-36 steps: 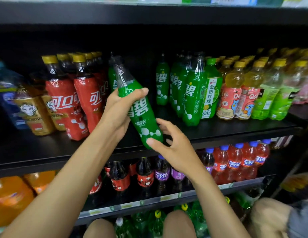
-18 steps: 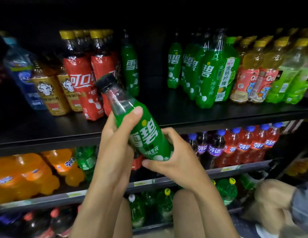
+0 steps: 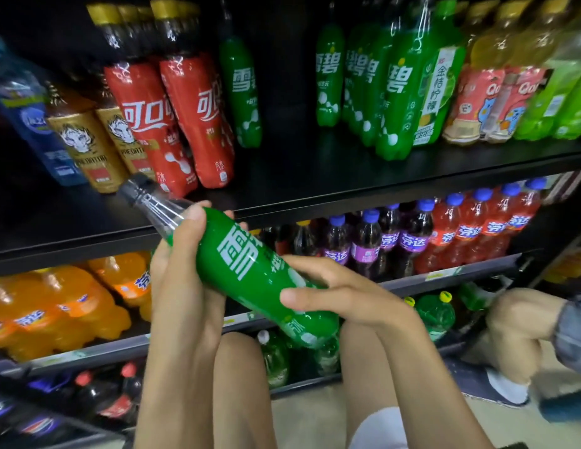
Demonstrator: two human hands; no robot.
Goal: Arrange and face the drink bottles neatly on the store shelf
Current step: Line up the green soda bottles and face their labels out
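I hold a green soda bottle (image 3: 247,270) with a black cap tilted, cap up-left, in front of the black shelf edge (image 3: 347,196). My left hand (image 3: 182,270) grips its upper body near the clear neck. My right hand (image 3: 334,290) curls round its lower body near the base. On the shelf behind, one matching green bottle (image 3: 242,89) stands alone beside the red cola bottles (image 3: 172,124). A group of green bottles (image 3: 380,89) stands further right, with a bare gap between.
Gold cans (image 3: 88,147) and a blue bottle (image 3: 26,105) stand at the shelf's left, yellow and light-green drinks (image 3: 509,92) at the right. Lower shelves hold orange bottles (image 3: 55,306), purple and red ones (image 3: 444,234). My knees (image 3: 237,367) and another person's knee (image 3: 522,322) are below.
Both hands have brought the green bottle down and away from the shelf, tilting it further over. The view has dropped and moved closer to the shelves.
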